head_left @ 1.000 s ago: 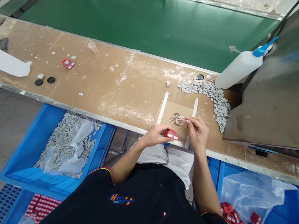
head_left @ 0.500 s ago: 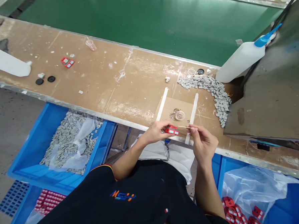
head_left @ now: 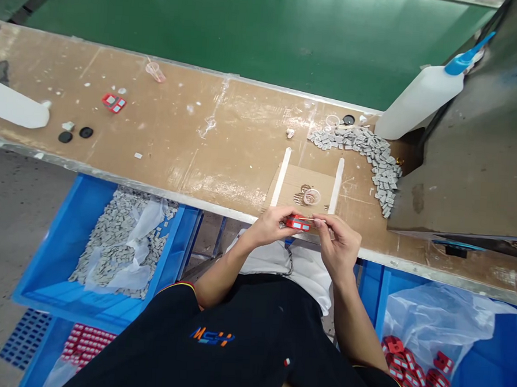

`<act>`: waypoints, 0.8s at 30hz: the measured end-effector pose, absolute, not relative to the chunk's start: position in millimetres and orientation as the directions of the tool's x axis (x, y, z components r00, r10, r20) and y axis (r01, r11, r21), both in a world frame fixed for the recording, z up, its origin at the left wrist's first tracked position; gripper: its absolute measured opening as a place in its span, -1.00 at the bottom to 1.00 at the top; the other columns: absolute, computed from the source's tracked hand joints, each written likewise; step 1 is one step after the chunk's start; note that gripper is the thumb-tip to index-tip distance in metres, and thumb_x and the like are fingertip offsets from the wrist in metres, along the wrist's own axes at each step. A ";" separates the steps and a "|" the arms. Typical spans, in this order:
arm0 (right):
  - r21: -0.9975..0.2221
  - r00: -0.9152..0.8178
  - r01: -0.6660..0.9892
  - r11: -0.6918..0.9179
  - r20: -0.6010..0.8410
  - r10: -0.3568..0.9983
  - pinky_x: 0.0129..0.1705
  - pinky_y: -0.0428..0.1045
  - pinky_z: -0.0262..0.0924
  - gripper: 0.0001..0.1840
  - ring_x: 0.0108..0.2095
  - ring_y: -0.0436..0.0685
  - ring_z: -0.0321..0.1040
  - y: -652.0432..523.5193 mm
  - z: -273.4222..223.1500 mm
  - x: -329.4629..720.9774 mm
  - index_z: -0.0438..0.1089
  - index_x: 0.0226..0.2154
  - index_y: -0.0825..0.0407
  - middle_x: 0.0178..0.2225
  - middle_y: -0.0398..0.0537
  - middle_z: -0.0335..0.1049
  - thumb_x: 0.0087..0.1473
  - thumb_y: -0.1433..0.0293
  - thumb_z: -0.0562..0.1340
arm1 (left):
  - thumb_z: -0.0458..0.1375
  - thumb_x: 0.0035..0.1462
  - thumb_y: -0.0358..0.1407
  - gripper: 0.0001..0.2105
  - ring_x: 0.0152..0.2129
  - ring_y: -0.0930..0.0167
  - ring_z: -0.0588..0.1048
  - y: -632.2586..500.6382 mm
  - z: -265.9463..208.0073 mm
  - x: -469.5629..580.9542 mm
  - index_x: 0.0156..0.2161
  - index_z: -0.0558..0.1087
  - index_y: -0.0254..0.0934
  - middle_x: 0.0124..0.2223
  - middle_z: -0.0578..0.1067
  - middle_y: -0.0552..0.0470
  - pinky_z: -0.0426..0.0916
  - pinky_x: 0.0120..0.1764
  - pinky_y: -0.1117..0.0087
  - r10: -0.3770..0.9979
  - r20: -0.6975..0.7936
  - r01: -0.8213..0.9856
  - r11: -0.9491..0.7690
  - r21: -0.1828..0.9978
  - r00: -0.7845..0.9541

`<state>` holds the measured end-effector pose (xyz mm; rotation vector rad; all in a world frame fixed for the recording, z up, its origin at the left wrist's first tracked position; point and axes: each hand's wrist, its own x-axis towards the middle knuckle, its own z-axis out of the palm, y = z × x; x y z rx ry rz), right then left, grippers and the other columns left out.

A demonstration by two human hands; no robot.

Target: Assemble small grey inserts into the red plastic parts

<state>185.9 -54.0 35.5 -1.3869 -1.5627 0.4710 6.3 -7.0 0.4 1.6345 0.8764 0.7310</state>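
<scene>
"Red block (head_left: 298, 223), where are we holding it exactly?"

"We're gripping it by one end in our left hand (head_left: 269, 227), at the near edge of the bench (head_left: 225, 163). Thumb and fingers are wrapping that end with no slack."

"And our right hand (head_left: 341, 245)?"

"We're pinching a thin stick (head_left: 306, 219) between thumb and forefinger, basically no gap. The other fingers are curling in loosely. The stick's tip is lying right over the block's top, but we're not able to tell if it's touching."

"So which step are we doing?"

"Guessing here: we're working the top of the block with the stick, maybe dabbing something on. The clear cup (head_left: 311, 197) is sitting on the cardboard (head_left: 303, 174) just beyond, and we're not making out what's in it. The next move is probably calling for a steady left grip and a light, precise touch."

"Any brands we're spotting?"

"Our dark shirt (head_left: 252, 308) is showing stylised orange and blue lettering (head_left: 211, 336), which we're reading as 'MSH'. We're finding no readable label on the white bottle (head_left: 419, 104) by the grey pieces (head_left: 373, 156)."
</scene>
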 end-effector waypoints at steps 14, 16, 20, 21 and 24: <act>-0.665 -0.029 0.636 0.391 0.486 0.874 -0.27 -0.05 0.42 -0.86 -0.34 0.08 0.55 -51.1 42.5 187.0 0.49 -0.28 0.00 -0.35 -0.04 0.59 0.27 0.45 0.20 | 0.29 0.17 -0.25 -0.78 -0.33 0.39 0.54 -6.5 1.0 4.7 -0.13 0.54 -0.34 -0.24 0.60 -0.06 0.45 -0.25 0.42 0.834 0.057 0.192 -0.192 0.962 0.549; -0.710 -0.014 0.606 0.358 0.441 0.898 -0.28 -0.03 0.42 -0.83 -0.35 0.10 0.55 -50.7 42.1 187.4 0.51 -0.31 -0.01 -0.36 -0.04 0.60 0.27 0.39 0.20 | 0.29 0.16 -0.25 -0.77 -0.33 0.39 0.55 -6.7 1.1 4.7 -0.12 0.54 -0.34 -0.22 0.60 -0.07 0.44 -0.27 0.42 0.832 0.048 0.194 -0.184 0.964 0.553; -0.820 0.092 0.532 0.213 0.306 0.948 -0.29 0.01 0.42 -0.74 -0.36 0.13 0.53 -49.8 40.0 194.7 0.54 -0.35 -0.03 -0.37 -0.03 0.59 0.26 0.22 0.21 | 0.30 0.14 -0.25 -0.75 -0.33 0.39 0.55 -7.5 1.0 3.7 -0.11 0.54 -0.34 -0.22 0.60 -0.07 0.45 -0.26 0.42 0.842 0.033 0.184 -0.156 0.971 0.539; -0.841 0.138 0.512 0.171 0.278 0.951 -0.29 0.03 0.42 -0.73 -0.37 0.14 0.53 -48.4 39.5 197.9 0.54 -0.35 -0.03 -0.36 -0.03 0.59 0.25 0.19 0.21 | 0.30 0.14 -0.25 -0.76 -0.32 0.39 0.55 -7.7 0.9 3.2 -0.12 0.54 -0.34 -0.22 0.60 -0.07 0.46 -0.25 0.41 0.843 0.031 0.176 -0.148 0.973 0.537; -0.875 0.272 0.471 0.116 0.269 0.924 -0.27 0.06 0.41 -0.71 -0.37 0.14 0.51 -36.9 37.9 206.1 0.54 -0.32 -0.02 -0.37 -0.02 0.57 0.24 0.14 0.22 | 0.28 0.15 -0.27 -0.77 -0.31 0.39 0.56 -7.8 0.4 1.8 -0.11 0.54 -0.33 -0.20 0.61 -0.07 0.47 -0.21 0.39 0.840 0.024 0.152 -0.126 0.980 0.541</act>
